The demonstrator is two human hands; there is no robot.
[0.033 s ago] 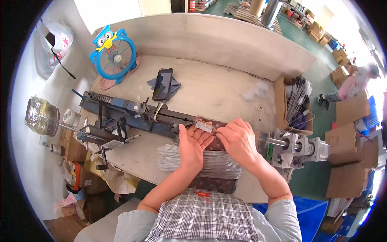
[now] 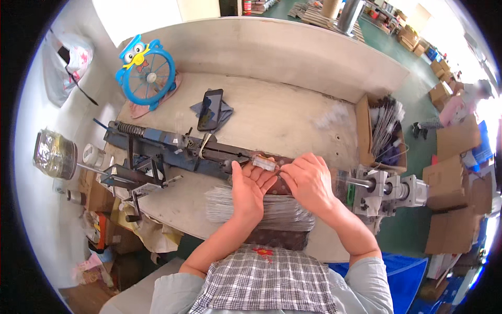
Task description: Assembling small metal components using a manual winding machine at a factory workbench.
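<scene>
My left hand is turned palm up, its fingers stretched out and slightly curled and its thumb raised. Its fingertips lie at a small clear-and-white block by the right end of a long dark metal bench device; whether they bear its weight I cannot tell. Close by, my right hand pinches thumb and forefinger together just right of the block. What sits in that pinch is too small to make out. Below both hands lies a thick bundle of thin grey-white wires or rods on a brown dotted cloth.
A motor-like shaft assembly stands at the table's right edge. Behind it is a carton of thin strands. A phone on a cloth and a blue toy-shaped fan are farther back. A crank frame stands left.
The view has shifted very slightly. Both hands keep the same pose at the block.
</scene>
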